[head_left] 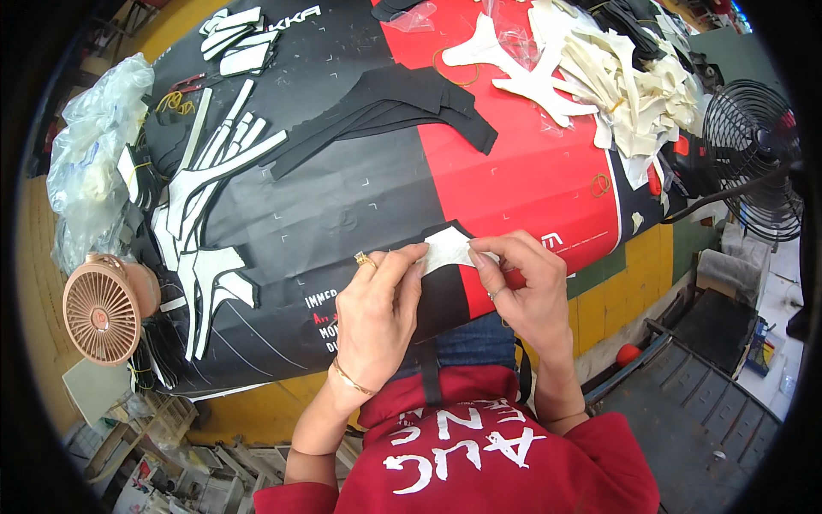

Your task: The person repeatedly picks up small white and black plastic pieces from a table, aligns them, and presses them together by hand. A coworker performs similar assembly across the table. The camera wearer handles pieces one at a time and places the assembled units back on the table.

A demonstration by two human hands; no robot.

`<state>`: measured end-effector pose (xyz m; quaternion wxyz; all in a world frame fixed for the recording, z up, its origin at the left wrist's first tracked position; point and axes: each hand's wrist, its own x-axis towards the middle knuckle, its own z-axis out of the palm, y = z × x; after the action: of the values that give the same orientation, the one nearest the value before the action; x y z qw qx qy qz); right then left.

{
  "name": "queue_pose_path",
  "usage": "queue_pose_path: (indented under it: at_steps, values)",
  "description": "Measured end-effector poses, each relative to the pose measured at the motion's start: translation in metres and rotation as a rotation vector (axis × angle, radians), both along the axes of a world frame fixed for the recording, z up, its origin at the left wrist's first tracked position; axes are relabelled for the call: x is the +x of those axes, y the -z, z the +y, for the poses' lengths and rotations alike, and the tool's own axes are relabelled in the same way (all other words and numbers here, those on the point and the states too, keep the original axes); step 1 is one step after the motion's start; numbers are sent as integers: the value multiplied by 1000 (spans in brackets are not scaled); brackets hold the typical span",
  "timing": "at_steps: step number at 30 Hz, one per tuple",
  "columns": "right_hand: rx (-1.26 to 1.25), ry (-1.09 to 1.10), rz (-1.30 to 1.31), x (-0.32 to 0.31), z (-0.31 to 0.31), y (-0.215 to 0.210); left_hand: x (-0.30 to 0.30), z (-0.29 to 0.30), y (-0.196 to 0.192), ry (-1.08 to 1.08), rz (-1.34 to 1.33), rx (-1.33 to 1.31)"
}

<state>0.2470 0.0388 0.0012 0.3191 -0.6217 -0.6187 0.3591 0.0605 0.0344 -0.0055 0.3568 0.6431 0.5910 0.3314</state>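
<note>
The bench [360, 206] is covered by a black and red printed sheet, and it fills most of the view, its near edge running just above the person's lap. Off its right end stands a black wire-guarded fan [753, 137], well apart from the hands. At the far right corner lies a big heap of cream cut pieces [616, 77], with one forked cream piece [514, 68] spread out beside it on the red part. A stack of black cut pieces [385, 107] lies across the middle of the bench, between that heap and the left side. Along the left edge sit rows of white-edged strips [214, 171], a crumpled clear plastic bag [94, 154] hanging over the left end, and a small pink fan [104, 310] at the near left corner. A few rubber bands [601, 183] lie loose on the red area. At the near edge, clear of all this, the left hand [377, 313] and the right hand [527, 287] meet over one small white cut piece [445, 250]. Both hands are closed on it with thumb and fingertips pinching, the left at its left side, the right at its right, holding it just above the sheet.
</note>
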Motion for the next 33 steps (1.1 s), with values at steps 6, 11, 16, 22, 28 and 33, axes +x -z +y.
queue_pose_path:
  at_steps: [6,11,16,22,28,33]
  values:
    - [-4,36,-1,-3,3,2,2,7,1,-71,-6,-27]
    - [-12,41,3,-4,4,3,1,8,1,-39,46,-11]
    - [36,-5,-27,-2,4,3,2,7,3,-35,50,32]
    - [21,5,-22,-3,5,3,2,7,4,-16,90,34]
    - [36,-1,-43,-3,5,4,2,7,2,32,146,15]
    - [18,25,-19,-4,4,6,3,7,1,34,166,27]
